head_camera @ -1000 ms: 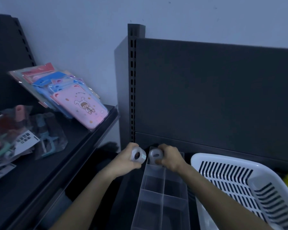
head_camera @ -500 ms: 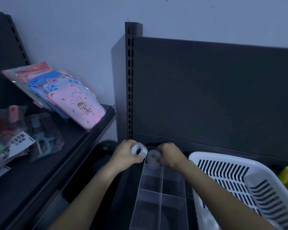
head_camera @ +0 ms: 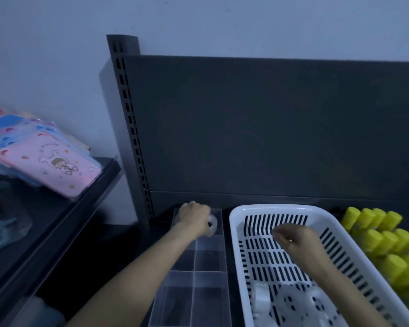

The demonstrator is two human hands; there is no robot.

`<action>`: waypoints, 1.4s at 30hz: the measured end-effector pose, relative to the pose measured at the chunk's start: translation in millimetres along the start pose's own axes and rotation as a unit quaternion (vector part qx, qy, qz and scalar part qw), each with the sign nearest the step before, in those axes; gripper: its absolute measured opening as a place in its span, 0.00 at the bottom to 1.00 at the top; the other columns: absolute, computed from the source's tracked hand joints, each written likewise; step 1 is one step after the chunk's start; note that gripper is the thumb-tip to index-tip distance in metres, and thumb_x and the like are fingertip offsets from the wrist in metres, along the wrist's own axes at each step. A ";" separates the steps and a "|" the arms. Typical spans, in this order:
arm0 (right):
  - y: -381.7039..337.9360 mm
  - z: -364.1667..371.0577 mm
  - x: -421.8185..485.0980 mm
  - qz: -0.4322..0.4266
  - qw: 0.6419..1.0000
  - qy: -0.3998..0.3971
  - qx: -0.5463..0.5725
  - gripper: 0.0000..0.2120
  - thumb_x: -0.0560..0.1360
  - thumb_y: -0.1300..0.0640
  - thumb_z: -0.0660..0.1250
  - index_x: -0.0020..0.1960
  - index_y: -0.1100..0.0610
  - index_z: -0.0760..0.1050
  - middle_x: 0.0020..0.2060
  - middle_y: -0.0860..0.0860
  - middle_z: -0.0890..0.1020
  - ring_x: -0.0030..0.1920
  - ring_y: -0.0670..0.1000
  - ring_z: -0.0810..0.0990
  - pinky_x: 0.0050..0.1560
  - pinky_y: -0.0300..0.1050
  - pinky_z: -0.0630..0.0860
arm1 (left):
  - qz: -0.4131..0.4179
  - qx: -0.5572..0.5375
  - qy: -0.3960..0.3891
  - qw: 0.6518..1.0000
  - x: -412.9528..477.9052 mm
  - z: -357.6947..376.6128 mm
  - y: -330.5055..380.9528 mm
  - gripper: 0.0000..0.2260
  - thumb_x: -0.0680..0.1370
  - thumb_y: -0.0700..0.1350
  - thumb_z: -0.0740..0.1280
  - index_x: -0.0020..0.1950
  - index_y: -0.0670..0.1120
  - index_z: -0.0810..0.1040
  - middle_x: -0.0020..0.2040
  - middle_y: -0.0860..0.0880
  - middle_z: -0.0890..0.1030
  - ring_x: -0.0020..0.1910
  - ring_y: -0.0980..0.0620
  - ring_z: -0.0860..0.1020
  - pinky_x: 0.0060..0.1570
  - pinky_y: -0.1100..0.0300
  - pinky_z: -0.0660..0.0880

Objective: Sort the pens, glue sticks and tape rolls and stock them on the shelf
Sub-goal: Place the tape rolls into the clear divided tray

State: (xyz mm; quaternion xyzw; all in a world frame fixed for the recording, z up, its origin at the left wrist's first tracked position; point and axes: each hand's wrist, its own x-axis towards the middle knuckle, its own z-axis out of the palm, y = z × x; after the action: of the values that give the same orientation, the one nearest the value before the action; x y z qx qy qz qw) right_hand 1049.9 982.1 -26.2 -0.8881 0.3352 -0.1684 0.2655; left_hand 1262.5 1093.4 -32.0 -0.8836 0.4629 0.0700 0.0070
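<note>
A clear divided organizer [head_camera: 224, 256] stands on the dark shelf, left of a white slotted basket [head_camera: 269, 208]. My left hand [head_camera: 193, 215] reaches into the organizer's far compartment and holds a small clear tape roll [head_camera: 213, 224] at its fingertips. Over the basket's far half hovers my right hand [head_camera: 296, 241], fingers loosely curled, with nothing in it. Several more tape rolls [head_camera: 291, 303] lie in the basket's near end, blurred. Rows of yellow glue sticks [head_camera: 380, 237] stand upright to the right of the basket. No pens are visible.
The shelf's dark back panel [head_camera: 269, 126] rises just behind the organizer and basket, with a slotted upright post [head_camera: 132, 128] at its left. A lower shelf to the left carries pink and blue packets [head_camera: 50, 166].
My right hand left the organizer's far compartment and moved right over the basket, empty. My left hand carried its tape roll into that compartment. The view shifted right, revealing the glue sticks.
</note>
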 end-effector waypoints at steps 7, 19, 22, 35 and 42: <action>14.4 -5.7 -11.4 0.008 0.999 -0.031 -0.020 0.09 0.77 0.59 0.64 0.54 0.58 0.80 0.49 0.51 0.84 0.38 0.37 0.73 0.35 0.22 0.68 | 0.000 0.029 -0.034 0.999 11.6 6.1 -1.6 0.27 0.69 0.59 0.70 0.65 0.53 0.72 0.60 0.49 0.78 0.62 0.48 0.70 0.59 0.57 0.64; 50.1 -57.0 -50.8 0.064 0.984 -0.127 -0.111 0.09 0.77 0.57 0.63 0.48 0.61 0.79 0.44 0.54 0.82 0.44 0.51 0.78 0.49 0.47 0.74 | 0.217 -0.145 -0.018 0.965 -68.9 -11.0 97.4 0.15 0.77 0.49 0.65 0.62 0.47 0.77 0.61 0.51 0.79 0.60 0.54 0.75 0.56 0.62 0.71; 56.0 -59.9 -59.2 0.059 0.974 -0.178 -0.128 0.06 0.77 0.57 0.63 0.43 0.51 0.76 0.41 0.46 0.78 0.41 0.44 0.75 0.49 0.42 0.70 | 0.249 -0.082 -0.103 0.959 -74.1 -4.8 114.8 0.21 0.76 0.51 0.66 0.68 0.48 0.71 0.67 0.51 0.73 0.65 0.52 0.71 0.62 0.57 0.71; 57.8 -46.1 -64.7 -0.019 0.931 -0.287 -0.226 0.32 0.70 0.57 0.70 0.71 0.52 0.64 0.68 0.51 0.68 0.70 0.52 0.62 0.66 0.47 0.68 | 0.260 -0.063 -0.185 0.946 -77.4 19.2 145.0 0.21 0.73 0.47 0.69 0.66 0.52 0.70 0.55 0.51 0.77 0.52 0.49 0.76 0.49 0.53 0.77; 60.6 -42.3 -59.2 -0.095 0.922 -0.258 -0.273 0.19 0.73 0.53 0.65 0.64 0.48 0.71 0.57 0.51 0.77 0.60 0.55 0.70 0.59 0.52 0.72 | 0.251 -0.054 -0.119 0.959 -79.3 8.5 146.7 0.20 0.73 0.45 0.68 0.65 0.51 0.72 0.45 0.52 0.75 0.42 0.53 0.72 0.37 0.60 0.69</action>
State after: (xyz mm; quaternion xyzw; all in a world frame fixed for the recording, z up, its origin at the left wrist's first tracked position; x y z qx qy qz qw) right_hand 956.5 969.0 -34.9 -0.9666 0.2019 0.1403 0.0724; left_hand 1096.8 1075.1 -22.4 -0.7234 0.6609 0.1995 -0.0035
